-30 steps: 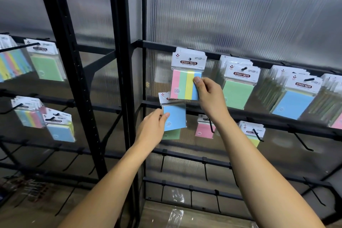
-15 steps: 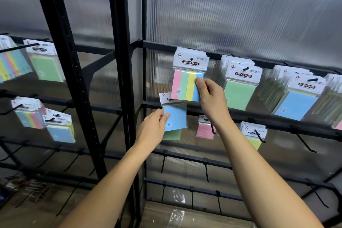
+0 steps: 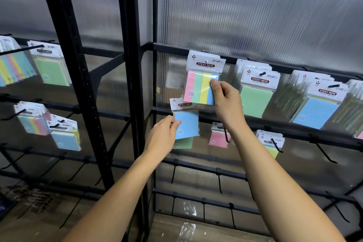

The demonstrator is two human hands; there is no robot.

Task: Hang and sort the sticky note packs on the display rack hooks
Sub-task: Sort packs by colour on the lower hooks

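A striped pack (image 3: 198,86) of pink, green, yellow and blue notes hangs at the top bar of the black rack (image 3: 196,50). My right hand (image 3: 225,102) pinches its lower right corner, thumb on the blue strip. Below it, my left hand (image 3: 163,139) grips a blue pack (image 3: 187,124) by its left edge, held in front of the second bar. A green pack (image 3: 182,143) shows partly behind the blue one.
Green (image 3: 255,98) and blue (image 3: 316,110) packs hang to the right on the top bar, pink (image 3: 218,137) and yellow-green (image 3: 272,143) ones on the second bar. More packs (image 3: 51,68) hang on the left rack. Bare hooks (image 3: 219,180) line the lower bars.
The view has shifted slightly. Both hands keep their holds on the same packs, with hardly any movement.
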